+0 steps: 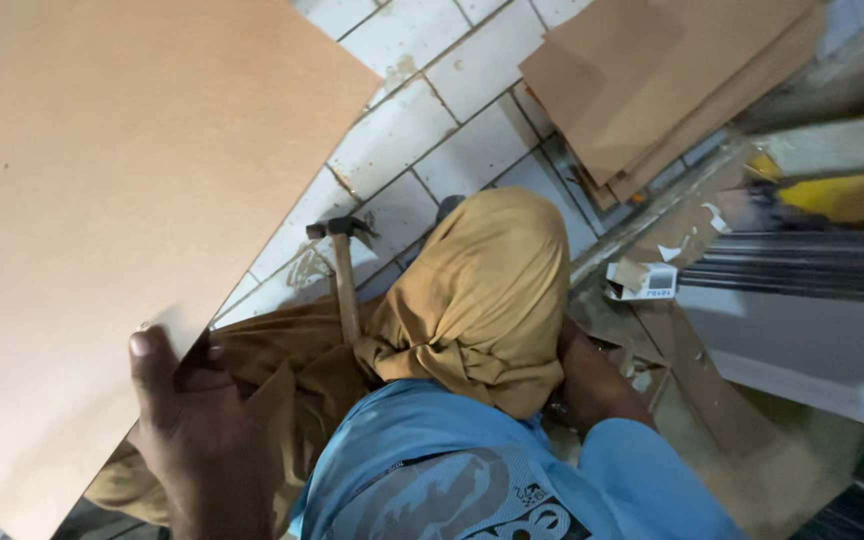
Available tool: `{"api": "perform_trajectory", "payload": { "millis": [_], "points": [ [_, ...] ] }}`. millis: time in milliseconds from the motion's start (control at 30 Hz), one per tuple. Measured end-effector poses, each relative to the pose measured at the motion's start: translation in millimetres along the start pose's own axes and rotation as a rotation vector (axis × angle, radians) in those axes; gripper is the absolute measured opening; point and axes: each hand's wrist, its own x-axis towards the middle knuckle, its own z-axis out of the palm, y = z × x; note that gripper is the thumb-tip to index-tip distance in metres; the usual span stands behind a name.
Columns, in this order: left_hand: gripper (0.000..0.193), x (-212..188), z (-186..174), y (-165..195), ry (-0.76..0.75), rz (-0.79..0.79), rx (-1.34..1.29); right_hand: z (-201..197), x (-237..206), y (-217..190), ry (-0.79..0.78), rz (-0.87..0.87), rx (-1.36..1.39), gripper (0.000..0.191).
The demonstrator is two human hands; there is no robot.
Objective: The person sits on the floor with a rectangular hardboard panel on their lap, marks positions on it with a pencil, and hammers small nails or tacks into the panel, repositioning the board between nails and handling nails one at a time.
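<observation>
My left hand (187, 425) grips the lower edge of a large tan fibreboard sheet (102, 200), thumb on its top face. The sheet is tilted and fills the left half of the view. My right hand (592, 385) reaches down beside my bent knee in mustard trousers (482, 290), and its fingers are hidden behind the cloth. A claw hammer (344, 270) with a wooden handle lies on the white tiled floor (432, 130), its handle end tucked under my trouser leg. My blue shirt (452, 470) fills the bottom of the view.
A stack of brown boards (652, 80) lies on the floor at the top right. A small white box (647, 282), cardboard scraps and sawdust (752, 450) sit by a metal frame (812, 265) on the right.
</observation>
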Motion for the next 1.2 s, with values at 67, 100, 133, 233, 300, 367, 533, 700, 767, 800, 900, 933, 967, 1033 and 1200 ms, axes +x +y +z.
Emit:
{"api": "perform_trajectory", "payload": {
  "millis": [67, 100, 133, 233, 300, 367, 533, 700, 767, 800, 900, 933, 967, 1033, 1200],
  "points": [
    [0.042, 0, -5, -4, -0.139, 0.182, 0.059, -1, 0, 0, 0.017, -0.003, -0.017, 0.022],
    [0.039, 1, -7, -5, -0.106, 0.097, 0.052, -2, 0, 1, 0.036, -0.003, -0.027, 0.022],
    [0.039, 6, -8, -5, -0.088, 0.055, 0.038, -3, 1, 5, 0.077, 0.001, -0.044, 0.022],
    [0.039, 24, -12, -3, -0.036, 0.058, -0.003, -11, -1, 23, 0.237, 0.064, -0.146, 0.021],
    [0.039, 43, -15, 2, -0.039, 0.076, -0.028, -22, 4, 40, 0.429, 0.131, -0.293, 0.021],
    [0.039, 59, -17, 0, -0.049, 0.067, -0.047, -31, 3, 51, 0.537, 0.258, -0.366, 0.021],
    [0.039, 79, -22, -15, -0.062, 0.017, -0.063, -57, -2, 68, 0.625, 0.320, -0.494, 0.029],
    [0.039, 95, -25, -32, -0.079, -0.015, -0.079, -98, 27, 97, 0.725, 0.320, -0.582, 0.054],
    [0.040, 97, -30, -38, -0.090, -0.021, -0.098, -103, 33, 97, 0.581, 0.307, -0.194, 0.048],
    [0.040, 99, -34, -39, -0.092, -0.026, -0.104, -104, 34, 93, 0.495, 0.298, -0.004, 0.045],
    [0.040, 99, -35, -43, -0.092, -0.041, -0.103, -103, 34, 83, 0.584, 0.316, -0.151, 0.026],
    [0.041, 99, -36, -43, -0.091, -0.043, -0.104, -102, 32, 78, 0.583, 0.327, -0.185, 0.025],
    [0.041, 99, -35, -43, -0.089, -0.047, -0.102, -102, 29, 76, 0.576, 0.338, -0.213, 0.024],
    [0.041, 97, -34, -44, -0.085, -0.049, -0.103, -101, 26, 73, 0.505, 0.366, -0.262, 0.018],
    [0.043, 96, -46, -48, -0.067, -0.072, -0.135, -70, 4, 73, 0.089, 0.478, -0.289, 0.024]
  ]
}}
